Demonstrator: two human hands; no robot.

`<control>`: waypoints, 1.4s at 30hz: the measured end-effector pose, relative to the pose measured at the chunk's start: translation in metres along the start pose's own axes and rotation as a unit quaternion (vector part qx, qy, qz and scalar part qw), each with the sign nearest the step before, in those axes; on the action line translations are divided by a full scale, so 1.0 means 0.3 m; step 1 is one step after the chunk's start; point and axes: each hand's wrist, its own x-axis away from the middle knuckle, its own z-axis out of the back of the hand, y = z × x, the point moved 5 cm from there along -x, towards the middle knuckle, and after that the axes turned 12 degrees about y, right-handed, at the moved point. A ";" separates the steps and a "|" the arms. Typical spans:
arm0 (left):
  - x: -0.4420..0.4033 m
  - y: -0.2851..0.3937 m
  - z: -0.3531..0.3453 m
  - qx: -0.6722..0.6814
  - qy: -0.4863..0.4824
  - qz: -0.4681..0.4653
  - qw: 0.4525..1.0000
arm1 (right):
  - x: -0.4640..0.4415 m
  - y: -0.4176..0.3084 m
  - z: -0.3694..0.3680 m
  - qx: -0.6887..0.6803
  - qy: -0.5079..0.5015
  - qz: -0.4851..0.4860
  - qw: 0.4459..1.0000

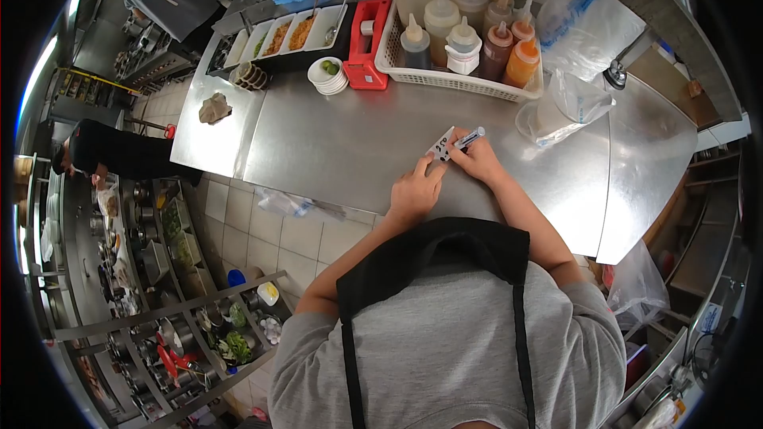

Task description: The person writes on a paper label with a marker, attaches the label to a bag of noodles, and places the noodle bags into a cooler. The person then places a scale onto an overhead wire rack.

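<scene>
One card (439, 146) lies on the desk (334, 135), in from the front edge, with room before one basket (465, 83). The left hand (416, 190), half-curled, touches the card; whether pinching, I can't tell. The right hand (476, 160) grips one marker (470, 137).

Right grip (477, 160) curled; forearms (531, 214) bare

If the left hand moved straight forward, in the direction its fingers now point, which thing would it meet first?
Probably the small white label with black handwriting, lying right at the fingertips of the left hand; the exact contact is hard to judge from this view.
</scene>
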 end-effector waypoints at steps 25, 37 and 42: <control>-0.011 0.014 0.011 -0.001 0.024 -0.005 1.000 | -0.006 0.009 0.018 0.028 0.052 0.020 0.998; -0.004 0.008 0.005 -0.012 0.010 -0.001 1.000 | -0.006 0.020 0.026 0.034 0.091 0.006 0.995; -0.005 0.007 0.004 -0.006 0.004 0.001 1.000 | -0.009 0.028 0.033 0.041 0.099 -0.028 0.994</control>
